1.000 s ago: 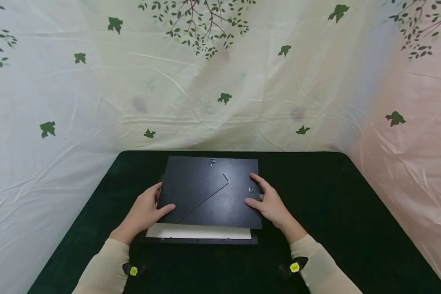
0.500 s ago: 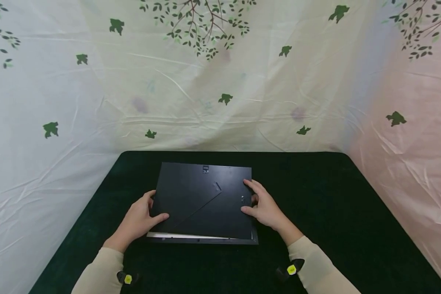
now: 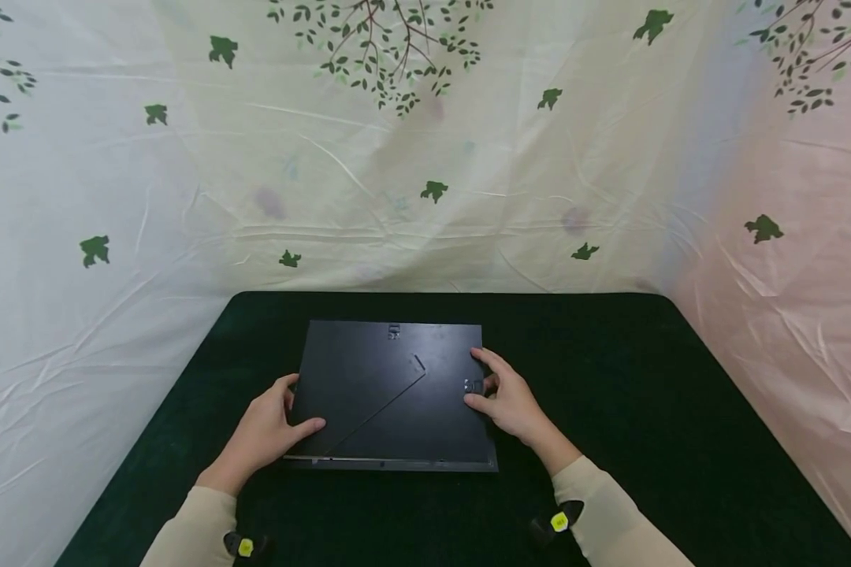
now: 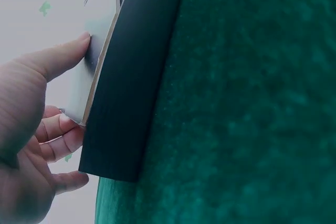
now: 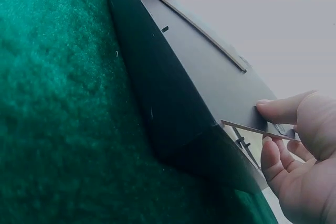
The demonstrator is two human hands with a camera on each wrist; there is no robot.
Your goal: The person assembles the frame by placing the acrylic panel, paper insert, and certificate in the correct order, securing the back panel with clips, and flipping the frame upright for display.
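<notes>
A black picture-frame backing board (image 3: 376,386) with a slanting stand flap and metal hangers lies over a dark picture frame (image 3: 425,466). My left hand (image 3: 261,429) grips the board's left edge, thumb on top. At the right edge, my right hand (image 3: 514,400) pinches the board between thumb and fingers. In the right wrist view, that end of the board (image 5: 220,85) stands slightly above the frame (image 5: 157,93), and small tabs show in the gap. The left wrist view has the board's edge beside the frame's side wall (image 4: 131,87). Most of the frame is hidden beneath.
The frame rests on a table covered in dark green cloth (image 3: 652,409). Behind and at both sides hangs a pale curtain (image 3: 496,157) printed with leaves. Each wrist wears a dark band with a yellow tag (image 3: 559,521).
Both hands have brought the backing board nearer and a little left, down over the frame. The white sheet seen earlier at the front is now nearly all covered.
</notes>
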